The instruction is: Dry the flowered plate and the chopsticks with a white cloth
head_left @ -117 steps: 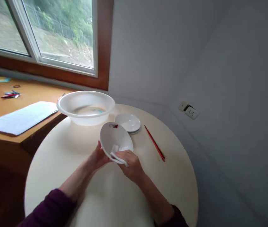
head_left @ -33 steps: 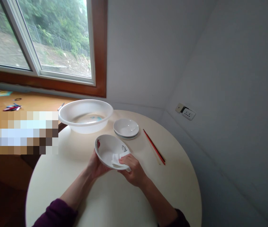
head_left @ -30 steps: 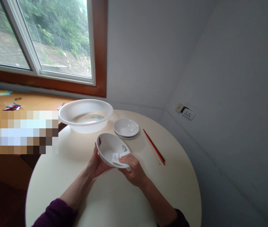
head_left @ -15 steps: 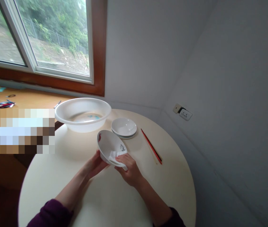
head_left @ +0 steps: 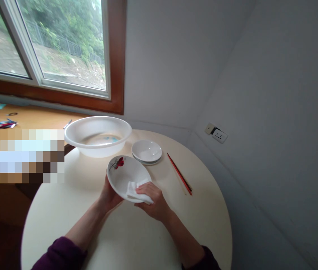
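A white bowl [head_left: 126,174] with a red flower pattern is tilted toward me above the round table. My left hand [head_left: 108,195] grips its left and lower side, the fingers partly hidden behind it. My right hand [head_left: 154,198] presses a folded white cloth [head_left: 136,191] against the inside of the bowl near the lower right rim, with the thumb underneath. Just behind the bowl, a stack of white dishes [head_left: 147,151] rests on the table.
A large translucent basin [head_left: 98,144] stands at the back left of the cream round table [head_left: 136,240]. Red and dark chopsticks [head_left: 179,173] lie to the right. Pens [head_left: 5,123] lie on a wooden desk [head_left: 41,115] below the window.
The bowl has turned to face me more and shifted slightly left with my left hand, showing more of the flower. My right hand still holds the cloth at the rim.
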`<action>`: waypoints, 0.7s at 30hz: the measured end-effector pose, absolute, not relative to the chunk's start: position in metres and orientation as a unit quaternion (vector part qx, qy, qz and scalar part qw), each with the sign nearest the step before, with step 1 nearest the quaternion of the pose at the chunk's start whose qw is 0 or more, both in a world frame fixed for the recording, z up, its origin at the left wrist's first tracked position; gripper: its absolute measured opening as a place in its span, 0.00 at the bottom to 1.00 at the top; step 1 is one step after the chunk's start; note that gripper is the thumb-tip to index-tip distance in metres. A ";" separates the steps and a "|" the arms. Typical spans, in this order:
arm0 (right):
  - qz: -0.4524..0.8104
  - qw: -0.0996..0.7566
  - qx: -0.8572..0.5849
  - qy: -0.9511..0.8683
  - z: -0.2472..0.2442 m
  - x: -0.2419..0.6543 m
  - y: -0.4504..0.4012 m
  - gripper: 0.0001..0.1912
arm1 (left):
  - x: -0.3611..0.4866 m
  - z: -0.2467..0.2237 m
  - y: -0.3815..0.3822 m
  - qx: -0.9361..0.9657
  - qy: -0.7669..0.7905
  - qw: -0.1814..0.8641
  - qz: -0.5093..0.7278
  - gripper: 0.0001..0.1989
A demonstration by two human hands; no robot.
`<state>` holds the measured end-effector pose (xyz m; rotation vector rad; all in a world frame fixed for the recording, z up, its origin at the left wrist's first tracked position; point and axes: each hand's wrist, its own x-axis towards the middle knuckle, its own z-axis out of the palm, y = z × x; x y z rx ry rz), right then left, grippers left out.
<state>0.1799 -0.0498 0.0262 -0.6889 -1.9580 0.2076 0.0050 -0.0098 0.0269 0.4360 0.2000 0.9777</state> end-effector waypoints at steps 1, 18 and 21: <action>0.082 0.506 -0.282 -0.811 0.026 0.180 -0.050 0.12 | 0.005 0.027 -0.010 0.203 0.111 0.849 0.476 0.21; 0.024 0.472 -0.300 -0.829 0.026 0.183 -0.048 0.10 | 0.004 0.025 -0.010 0.217 0.133 0.858 0.446 0.18; 0.010 0.470 -0.304 -0.829 0.026 0.183 -0.047 0.08 | 0.004 0.024 -0.010 0.207 0.114 0.867 0.438 0.20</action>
